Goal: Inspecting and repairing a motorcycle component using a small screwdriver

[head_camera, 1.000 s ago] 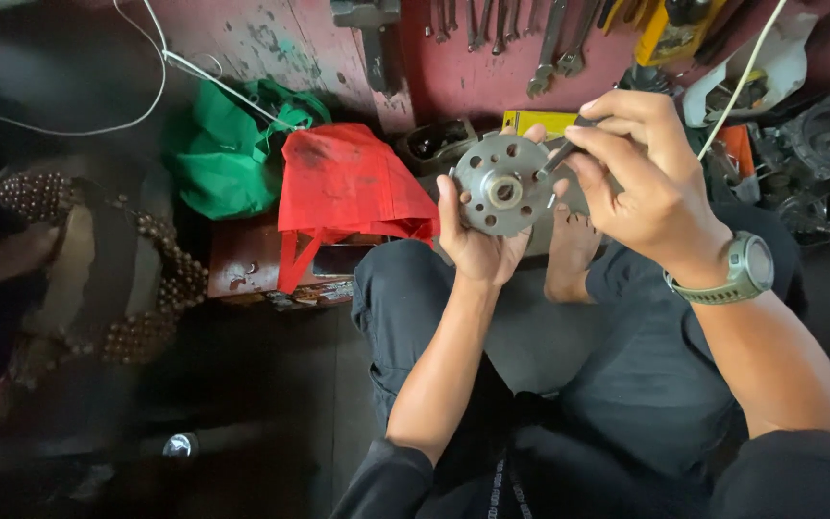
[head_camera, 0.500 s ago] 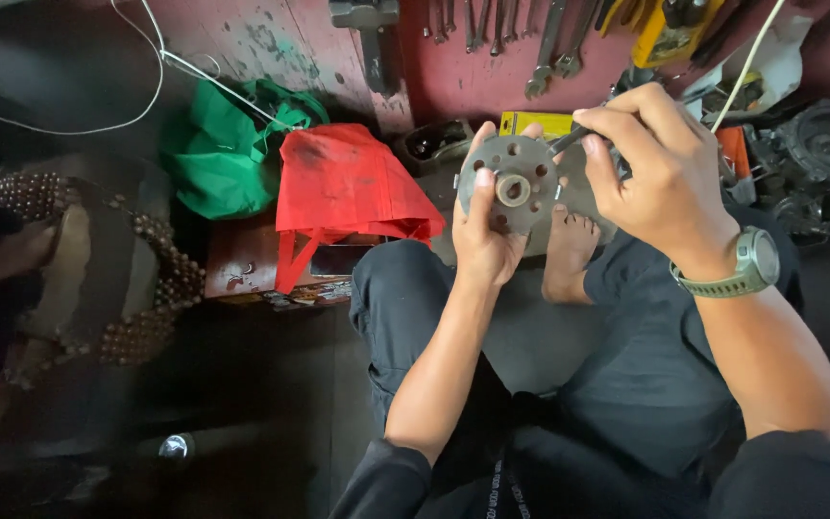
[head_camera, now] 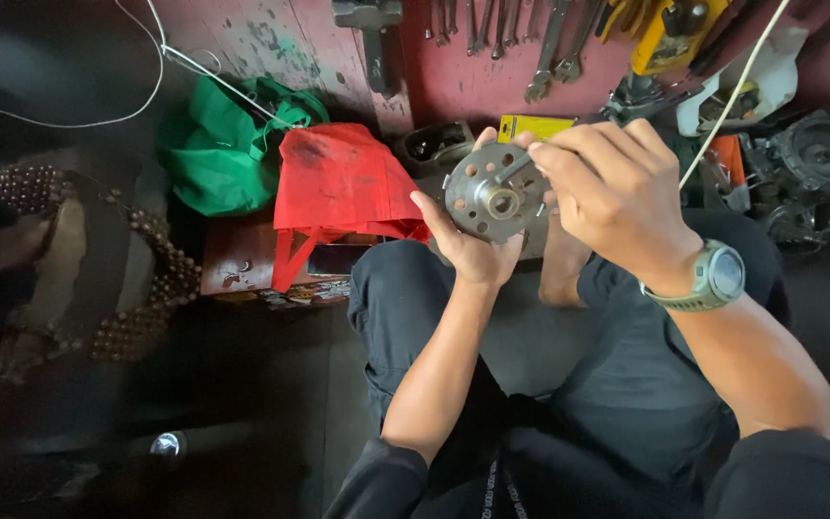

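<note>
hands, 2: left (head_camera: 468, 252) cradling 1 round metal disc (head_camera: 494, 196), right (head_camera: 612, 194) pinching 1 small tool at its face

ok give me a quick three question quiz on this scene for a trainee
1. True or false: the left hand cradles the round metal disc from below.
2. Which bag lies nearer the disc? A) green bag B) red bag
3. What is worn on the wrist of the right hand?

Key
1. True
2. B
3. A wristwatch with an olive strap
</note>
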